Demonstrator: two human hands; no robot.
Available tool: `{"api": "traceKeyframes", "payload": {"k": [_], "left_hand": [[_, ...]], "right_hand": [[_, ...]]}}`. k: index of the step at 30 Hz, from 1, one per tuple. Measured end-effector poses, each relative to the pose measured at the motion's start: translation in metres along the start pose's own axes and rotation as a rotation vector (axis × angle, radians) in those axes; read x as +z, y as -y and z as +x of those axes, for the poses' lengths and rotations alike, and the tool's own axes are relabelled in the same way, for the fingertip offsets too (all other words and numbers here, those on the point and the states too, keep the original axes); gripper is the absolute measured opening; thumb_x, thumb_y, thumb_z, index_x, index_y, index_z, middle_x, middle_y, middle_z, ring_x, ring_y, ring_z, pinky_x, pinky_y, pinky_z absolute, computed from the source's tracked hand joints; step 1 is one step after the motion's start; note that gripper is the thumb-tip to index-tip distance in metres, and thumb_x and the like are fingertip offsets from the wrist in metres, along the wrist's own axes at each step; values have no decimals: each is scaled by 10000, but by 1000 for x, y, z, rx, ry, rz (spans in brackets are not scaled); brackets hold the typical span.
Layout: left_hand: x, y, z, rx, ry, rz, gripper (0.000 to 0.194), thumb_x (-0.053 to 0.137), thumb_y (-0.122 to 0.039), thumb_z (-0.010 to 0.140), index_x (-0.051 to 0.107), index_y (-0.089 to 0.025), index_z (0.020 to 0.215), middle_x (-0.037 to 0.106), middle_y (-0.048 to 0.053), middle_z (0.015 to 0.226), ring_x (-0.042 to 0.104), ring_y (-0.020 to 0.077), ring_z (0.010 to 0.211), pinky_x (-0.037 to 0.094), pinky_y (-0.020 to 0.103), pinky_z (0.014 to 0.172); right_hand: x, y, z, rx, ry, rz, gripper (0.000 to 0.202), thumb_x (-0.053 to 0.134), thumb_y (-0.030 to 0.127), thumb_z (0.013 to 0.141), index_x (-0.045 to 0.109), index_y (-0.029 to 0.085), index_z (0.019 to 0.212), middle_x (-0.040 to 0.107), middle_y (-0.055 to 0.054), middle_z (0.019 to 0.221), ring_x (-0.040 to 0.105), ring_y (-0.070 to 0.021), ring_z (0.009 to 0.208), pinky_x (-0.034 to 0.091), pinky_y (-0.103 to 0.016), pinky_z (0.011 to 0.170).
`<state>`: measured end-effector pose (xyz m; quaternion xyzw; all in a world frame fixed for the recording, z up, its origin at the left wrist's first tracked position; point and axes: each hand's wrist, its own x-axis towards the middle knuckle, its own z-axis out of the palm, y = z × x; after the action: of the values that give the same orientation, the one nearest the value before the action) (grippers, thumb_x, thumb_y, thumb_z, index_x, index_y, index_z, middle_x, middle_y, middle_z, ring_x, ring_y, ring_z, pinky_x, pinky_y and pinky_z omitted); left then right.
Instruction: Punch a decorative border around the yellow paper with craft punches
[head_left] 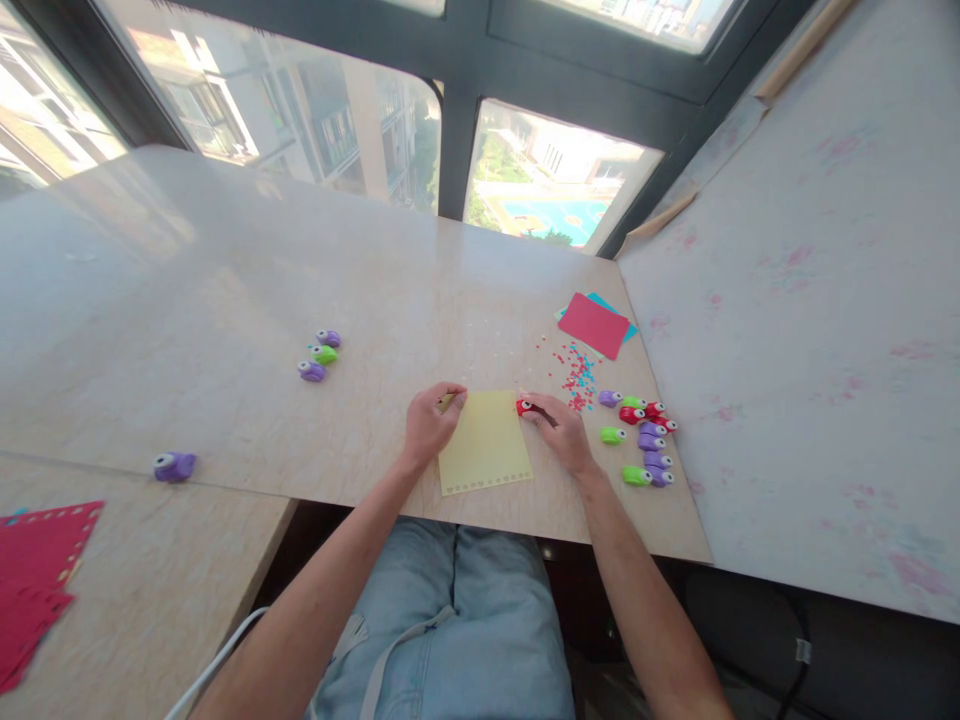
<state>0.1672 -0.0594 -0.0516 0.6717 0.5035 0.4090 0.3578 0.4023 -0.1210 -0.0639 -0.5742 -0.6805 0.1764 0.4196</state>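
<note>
A pale yellow sheet [484, 440] lies on the stone-topped table, with a row of small punched holes along its near edge. My left hand [433, 425] pinches the sheet's far left corner between thumb and fingers. At the far right corner, my right hand [559, 430] is closed on a small red craft punch [524, 407], which touches the sheet's edge. Whether the punch is pressed down cannot be made out.
Right of my right hand stand several purple, green and red punches [652, 442]. Behind them are paper dots [579, 375] and red and blue cards [595, 325]. More punches [323, 354] sit left, a purple one [175, 466] farther left, near punched red sheets [45, 550].
</note>
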Motion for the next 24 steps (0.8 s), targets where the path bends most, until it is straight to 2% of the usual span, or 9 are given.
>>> {"api": "traceKeyframes", "payload": {"k": [12,24], "left_hand": [[2,4,1,20,12,54,134,585,-274,867,704,-213,876,751,56,893,686,206,834,528,316,751],[2,5,1,20,16,15,126,588,-236,861,711,-213,879,754,54,893,693,197,837,536,299,739]], "right_hand": [[0,2,0,-6,-8,12,212,588,295,908,699,273,1088,725,-64,1117,666,-222,1062,513,-423,970],[0,1,-1,-10,-16,25,207,577,284,912,698,278,1079,724,-58,1112,663,-218,1064,512,-416,969]]}}
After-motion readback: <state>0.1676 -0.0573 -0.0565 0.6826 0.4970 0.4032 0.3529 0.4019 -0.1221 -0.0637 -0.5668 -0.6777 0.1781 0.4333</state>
